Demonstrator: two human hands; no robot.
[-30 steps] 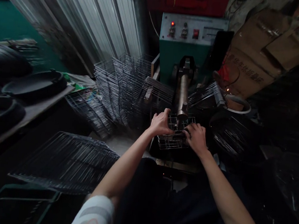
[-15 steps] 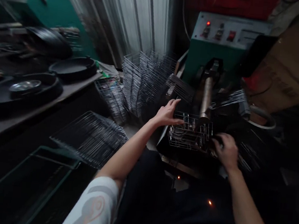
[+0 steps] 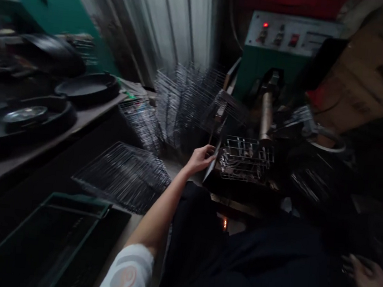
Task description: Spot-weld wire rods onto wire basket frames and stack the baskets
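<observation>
My left hand [image 3: 201, 159] is beside the left edge of the small wire basket [image 3: 246, 160], near a flat metal edge; its fingers are bent and blurred, and any grip is unclear. The basket sits below the copper-coloured rod [image 3: 266, 117] of the machine [image 3: 254, 65]. At the lower right, my right hand [image 3: 370, 281] is low beside my leg, its fingers closed around something thin and dark that I cannot make out.
Stacked wire racks [image 3: 185, 102] stand behind my left hand, and more wire racks [image 3: 124, 177] lie at the left. Black round pans [image 3: 86, 87] rest on a bench [image 3: 92, 115]. Cardboard boxes [image 3: 360, 97] are at the right.
My left hand has moved down and left, off the basket's top to its side. My right hand has left the basket's right side and moved to the lower right. The orange sparks have changed.
</observation>
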